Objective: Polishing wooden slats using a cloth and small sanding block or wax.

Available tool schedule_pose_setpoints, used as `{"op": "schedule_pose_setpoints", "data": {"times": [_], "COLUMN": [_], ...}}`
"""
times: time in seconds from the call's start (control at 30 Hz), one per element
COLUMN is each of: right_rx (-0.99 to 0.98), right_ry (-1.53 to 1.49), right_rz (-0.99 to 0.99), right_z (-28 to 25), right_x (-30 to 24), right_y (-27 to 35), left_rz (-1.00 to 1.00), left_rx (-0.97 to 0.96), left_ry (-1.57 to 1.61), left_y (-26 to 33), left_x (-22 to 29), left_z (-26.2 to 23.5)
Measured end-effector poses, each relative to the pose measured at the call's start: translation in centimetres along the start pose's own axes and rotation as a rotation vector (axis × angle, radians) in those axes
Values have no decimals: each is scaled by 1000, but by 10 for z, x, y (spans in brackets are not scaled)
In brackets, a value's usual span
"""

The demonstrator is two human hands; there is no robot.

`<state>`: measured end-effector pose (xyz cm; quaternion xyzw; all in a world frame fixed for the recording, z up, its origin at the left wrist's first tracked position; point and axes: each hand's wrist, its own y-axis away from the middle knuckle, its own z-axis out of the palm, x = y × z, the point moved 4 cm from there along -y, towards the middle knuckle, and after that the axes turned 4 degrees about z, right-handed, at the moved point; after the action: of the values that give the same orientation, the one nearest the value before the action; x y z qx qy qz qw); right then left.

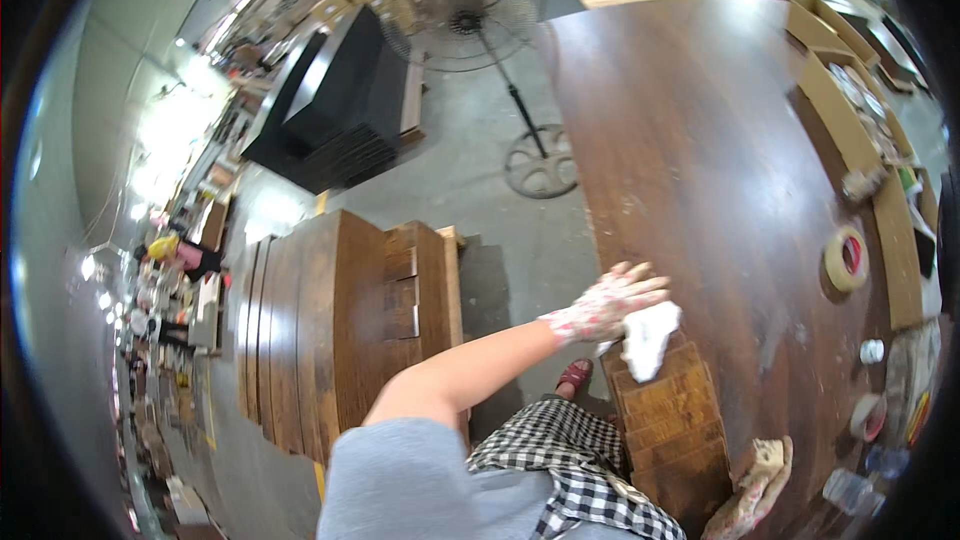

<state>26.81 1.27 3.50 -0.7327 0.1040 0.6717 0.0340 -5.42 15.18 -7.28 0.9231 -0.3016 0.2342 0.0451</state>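
My left hand (612, 306), in a pale glove with a reddish pattern, reaches across to the right. It holds a crumpled white cloth (650, 340) at the far end of a brown wooden piece (680, 430) with a stepped or slatted face. That piece lies along the near left edge of the brown tabletop (690, 160). My right hand (750, 495), gloved too, is beside the near right side of the wooden piece. Its fingers point away from me, and nothing shows in them. I cannot tell how firmly it touches the wood.
Tape rolls (846, 258), a clear plastic cup (850, 492) and cardboard boxes (850, 130) line the table's right side. Left of me stand stacked brown wooden panels (320, 330). Beyond are a pedestal fan (465, 20) and black panels (340, 100). Another person (185, 255) is far left.
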Motion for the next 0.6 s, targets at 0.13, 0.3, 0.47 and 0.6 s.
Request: {"op": "schedule_pose_setpoints", "data": {"times": [0.13,0.3,0.47,0.6], "right_rx": [-12,94,86,-7], "right_ry": [79,172,61,36], "right_rz": [-77,-45,-38,-197], "right_z": [-1,8,37,40], "right_x": [-1,-9,-14,-3], "right_y": [-2,-9,-23,-23], "left_rz": [-102,-244,-233,-93], "left_rx": [20,98,156,132], "left_ry": [25,-114,13,68], "left_y": [-39,51,27,-27], "left_x": [0,-29,-22,-17], "left_z": [16,18,9,18]}}
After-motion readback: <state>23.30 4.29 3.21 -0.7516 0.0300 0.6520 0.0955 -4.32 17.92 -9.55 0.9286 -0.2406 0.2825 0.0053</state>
